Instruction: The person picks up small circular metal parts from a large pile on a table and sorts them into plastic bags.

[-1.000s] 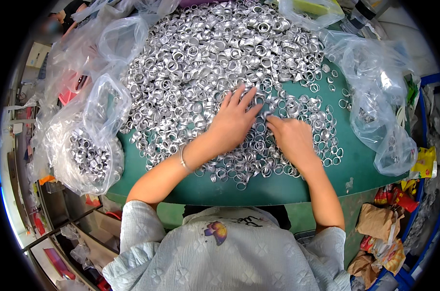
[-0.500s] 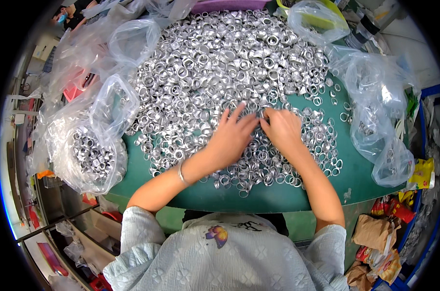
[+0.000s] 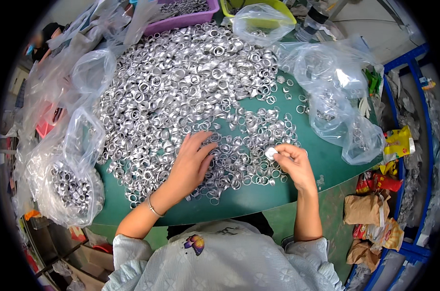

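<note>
A wide heap of silver metal rings [image 3: 191, 77] is spread over a green table [image 3: 309, 167]. On the near left part of the heap rests my left hand [image 3: 190, 162], palm down, its fingers apart among the rings and nothing seen in its grasp. Off to the right, my right hand [image 3: 297, 167] pinches a silver ring [image 3: 271, 153] between thumb and fingers, just above the right edge of the loose rings. A thin bracelet [image 3: 154, 207] circles my left wrist.
At the left stands a clear plastic bag [image 3: 96, 191] with rings in it. Other clear bags [image 3: 353, 133] lie along the right side. A purple tray [image 3: 186, 20] and a yellow-green tray [image 3: 280, 10] sit at the back. Blue shelving [image 3: 421, 92] rises at far right.
My view has swung to the right. The hands, close together before, are now apart: my right hand has moved to the right and pinches a ring, while the left stays over the heap.
</note>
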Tool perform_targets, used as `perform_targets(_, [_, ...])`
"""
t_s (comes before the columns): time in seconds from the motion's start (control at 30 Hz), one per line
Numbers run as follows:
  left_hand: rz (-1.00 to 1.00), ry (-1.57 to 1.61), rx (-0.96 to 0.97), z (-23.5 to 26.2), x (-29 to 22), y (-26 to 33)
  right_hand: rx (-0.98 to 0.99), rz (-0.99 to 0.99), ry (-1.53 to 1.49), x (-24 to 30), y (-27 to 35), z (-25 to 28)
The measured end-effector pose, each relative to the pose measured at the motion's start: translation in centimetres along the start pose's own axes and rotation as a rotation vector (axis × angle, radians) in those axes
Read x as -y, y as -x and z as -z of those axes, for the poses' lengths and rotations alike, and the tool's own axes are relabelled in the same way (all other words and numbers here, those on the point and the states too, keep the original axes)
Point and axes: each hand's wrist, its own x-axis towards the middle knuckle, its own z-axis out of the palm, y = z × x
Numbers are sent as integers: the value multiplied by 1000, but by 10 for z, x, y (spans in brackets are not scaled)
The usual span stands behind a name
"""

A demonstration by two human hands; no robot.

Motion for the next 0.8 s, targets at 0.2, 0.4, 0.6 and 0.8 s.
perform_targets(0.2, [321,967,222,-12,-50,-8,172,-70,-340,9,29,-27])
perform_targets(0.4, [520,971,178,5,-37,27,20,193,101,4,35,-69])
perform_targets(0.6, [599,68,-640,102,25,102,53,96,-210,-37,42,-52])
perform_targets(0.8, [687,-681,-940,187,121,221,-29,-9,-331,-20,38,-73])
